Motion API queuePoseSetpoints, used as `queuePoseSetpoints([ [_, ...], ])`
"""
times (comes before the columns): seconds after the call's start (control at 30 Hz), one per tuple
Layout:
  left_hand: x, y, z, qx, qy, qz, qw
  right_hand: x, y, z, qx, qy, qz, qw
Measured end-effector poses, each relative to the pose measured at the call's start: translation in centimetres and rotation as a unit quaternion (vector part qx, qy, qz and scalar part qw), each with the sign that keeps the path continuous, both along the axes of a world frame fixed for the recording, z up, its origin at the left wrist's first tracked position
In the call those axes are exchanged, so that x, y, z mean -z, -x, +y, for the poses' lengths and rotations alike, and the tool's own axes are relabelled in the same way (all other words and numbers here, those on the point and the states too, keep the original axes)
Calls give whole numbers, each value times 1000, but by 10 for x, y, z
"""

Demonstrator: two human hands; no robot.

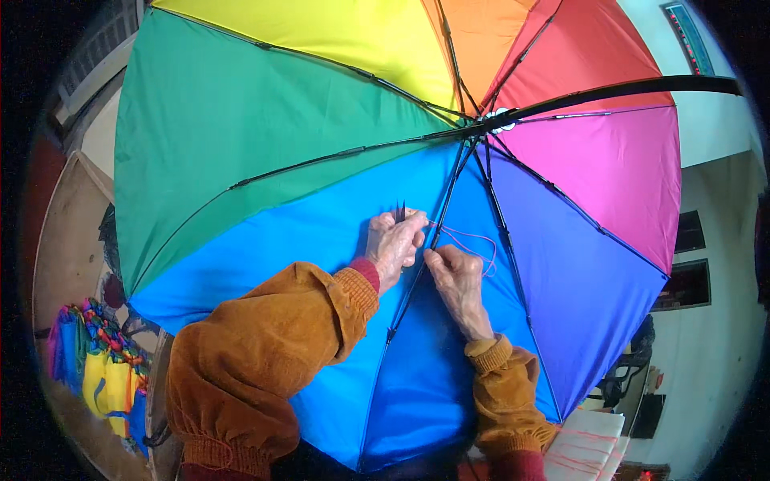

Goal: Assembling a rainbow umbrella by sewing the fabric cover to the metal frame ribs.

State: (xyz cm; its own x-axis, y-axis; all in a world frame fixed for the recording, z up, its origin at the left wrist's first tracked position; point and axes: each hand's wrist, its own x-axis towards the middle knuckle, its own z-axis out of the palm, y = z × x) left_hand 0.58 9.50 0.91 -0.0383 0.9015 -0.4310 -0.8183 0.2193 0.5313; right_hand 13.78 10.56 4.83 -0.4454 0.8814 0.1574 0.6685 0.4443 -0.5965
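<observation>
- Your open umbrella (353,200) is spreading in front of you with its inside facing you; its panels are running through green, yellow, orange, red, pink, violet and blue, and your hands are working over the blue ones, below the hub (479,130).
- Your left hand (393,244) is closing around a dark pointed tool (401,214), whose tip is sticking up past the fingers; the hand is sitting just left of a thin black rib (411,290).
- Your right hand (459,287) is bending into a narrow pinch just right of that rib, lower than the left; you cannot tell from here what its fingertips are gripping.
- A pink thread (495,250) is looping from near your left fingertips over to the right, beside your right hand.
- The black shaft (609,94) is reaching from the hub toward the upper right; brown sleeves (257,353) are covering your forearms.
- Around the canopy, a bundle of many-coloured fabric (100,369) is lying at the lower left, and a white stack (585,445) with red strands is showing at the lower right; a pale wall (726,337) is standing to the right, with a display panel (688,38) hanging high up.
</observation>
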Motion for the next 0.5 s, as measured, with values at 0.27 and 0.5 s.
queuePoseSetpoints([
  [0.27, -3, -2, -3, 44, -39, 145, 988, -7, 1, 0, -35, -6, -17, 999],
  [0.5, -8, 2, 4, 79, -92, 256, 959, -6, -10, 35, -68, -213, -53, 973],
])
